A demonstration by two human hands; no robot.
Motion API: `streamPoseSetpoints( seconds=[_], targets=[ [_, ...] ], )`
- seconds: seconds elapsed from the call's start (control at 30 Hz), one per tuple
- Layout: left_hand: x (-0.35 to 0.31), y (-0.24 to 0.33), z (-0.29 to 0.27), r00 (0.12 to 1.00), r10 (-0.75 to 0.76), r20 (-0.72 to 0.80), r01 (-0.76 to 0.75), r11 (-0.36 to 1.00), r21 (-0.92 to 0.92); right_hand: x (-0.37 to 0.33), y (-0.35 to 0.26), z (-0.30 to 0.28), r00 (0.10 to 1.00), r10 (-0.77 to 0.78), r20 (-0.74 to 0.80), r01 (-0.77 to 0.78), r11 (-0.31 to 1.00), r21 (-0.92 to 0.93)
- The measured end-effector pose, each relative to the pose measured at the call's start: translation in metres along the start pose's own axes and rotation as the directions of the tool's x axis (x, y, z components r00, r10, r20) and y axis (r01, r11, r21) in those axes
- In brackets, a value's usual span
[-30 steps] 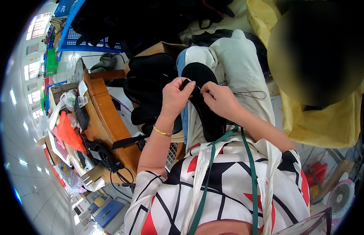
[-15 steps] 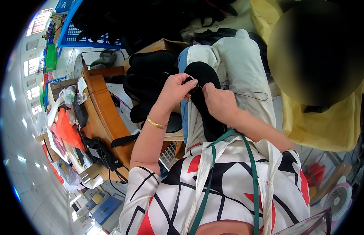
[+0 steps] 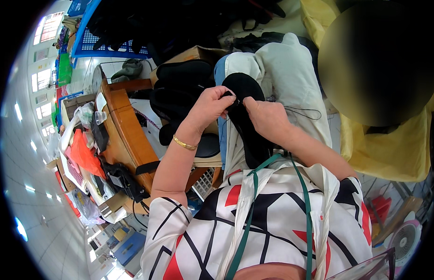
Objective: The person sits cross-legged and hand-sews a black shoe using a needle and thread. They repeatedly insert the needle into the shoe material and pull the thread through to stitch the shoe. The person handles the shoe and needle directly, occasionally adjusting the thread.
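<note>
A long black shoe (image 3: pixel 243 84) lies on my lap over pale trousers, its rounded end away from me. My left hand (image 3: pixel 212 106), with a gold bangle on the wrist, is closed in a pinch at the shoe's left edge. Close beside it, my right hand (image 3: pixel 268 120) is closed too, its thumb and finger pinched over the shoe's middle; what they hold is too small to make out. A loop of dark thread (image 3: pixel 315 112) sticks out to the right past the right hand, over the trouser leg.
More black shoes (image 3: pixel 184 72) are piled in a cardboard box at the left of my legs. Beyond stands a wooden table (image 3: pixel 128 126) with bags and cloth on it. A blue crate (image 3: pixel 88 42) is far left, yellow cloth (image 3: pixel 385 154) at right, and a fan (image 3: pixel 403 240) lower right.
The two hands stay at nearly the same spot on the shoe, both pinched. The view has shifted slightly, and the thread loop sits a little farther right.
</note>
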State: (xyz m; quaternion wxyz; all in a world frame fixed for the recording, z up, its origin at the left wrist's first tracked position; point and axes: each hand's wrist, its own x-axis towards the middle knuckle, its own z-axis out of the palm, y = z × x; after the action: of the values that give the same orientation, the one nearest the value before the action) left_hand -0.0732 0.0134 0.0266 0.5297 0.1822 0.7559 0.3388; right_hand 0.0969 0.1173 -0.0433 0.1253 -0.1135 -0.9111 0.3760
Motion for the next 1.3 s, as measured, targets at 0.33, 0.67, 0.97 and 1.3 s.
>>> streamPoseSetpoints(
  seconds=[0.33, 0.67, 0.97, 1.3],
  targets=[
    [-0.001, 0.002, 0.0, 1.0, -0.009, 0.01, 0.009, 1.0, 0.021, 0.009, 0.003, -0.018, 0.984, 0.065, 0.168, -0.079, 0.994, 0.08],
    [0.002, -0.004, -0.003, 0.998, -0.019, 0.066, 0.022, 0.999, -0.045, 0.006, -0.002, -0.001, 0.988, 0.147, 0.042, -0.153, 0.951, 0.268],
    [0.004, -0.016, -0.001, 0.998, 0.062, 0.015, -0.055, 0.961, -0.27, 0.028, -0.005, -0.004, 0.965, 0.253, 0.06, -0.246, 0.81, 0.532],
    [0.013, -0.023, 0.001, 0.997, 0.08, -0.014, -0.081, 0.971, -0.226, 0.052, 0.003, 0.006, 0.925, 0.114, -0.362, 0.057, 0.902, 0.428]
  ],
)
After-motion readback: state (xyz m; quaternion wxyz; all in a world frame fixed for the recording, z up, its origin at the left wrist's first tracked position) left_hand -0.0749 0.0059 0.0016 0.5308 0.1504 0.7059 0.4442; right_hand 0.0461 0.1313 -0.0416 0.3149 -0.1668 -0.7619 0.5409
